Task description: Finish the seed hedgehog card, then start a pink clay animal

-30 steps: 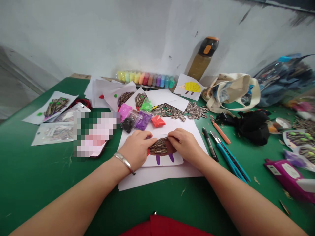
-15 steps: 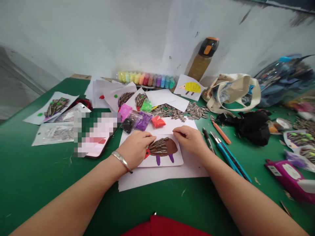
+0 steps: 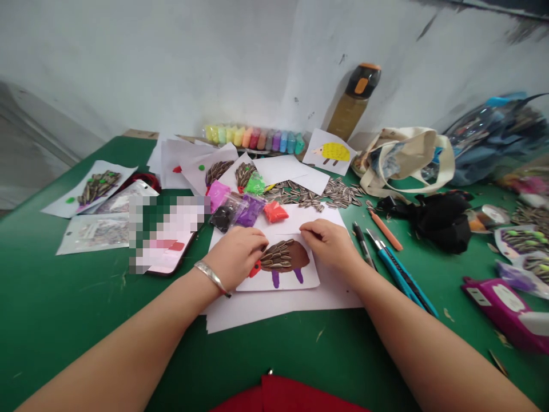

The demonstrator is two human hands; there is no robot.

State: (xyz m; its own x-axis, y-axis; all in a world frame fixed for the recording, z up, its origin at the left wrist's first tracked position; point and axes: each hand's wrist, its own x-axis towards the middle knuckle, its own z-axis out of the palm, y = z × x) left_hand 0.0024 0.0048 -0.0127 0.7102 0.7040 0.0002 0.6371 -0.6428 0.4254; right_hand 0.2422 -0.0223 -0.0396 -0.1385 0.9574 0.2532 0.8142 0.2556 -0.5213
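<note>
A white card (image 3: 257, 286) bears a clay hedgehog (image 3: 299, 256) with a brown body, red head and purple legs. Striped sunflower seeds (image 3: 278, 256) cover the hedgehog's left part in overlapping rows. My left hand (image 3: 240, 254), wearing a silver bangle, rests over the card's left side beside the red head, fingers bent together. Above the brown right end, my right hand (image 3: 328, 243) lies at the card's upper right, thumb and fingers pinched. What either hand holds, if anything, is hidden. White paper sheets (image 3: 257, 313) lie under the card.
Behind the card lie clay packets (image 3: 275, 212) and a pile of loose sunflower seeds (image 3: 343, 193). A phone (image 3: 171, 252) is on the left. To the right are a black pen (image 3: 363, 243), a blue utility knife (image 3: 398, 274) and an orange tool (image 3: 386, 230). A bottle (image 3: 354, 106) stands behind.
My left fingers have drawn in slightly from over the seeds towards the red head. My right hand has shifted a touch left. The card lies where it was.
</note>
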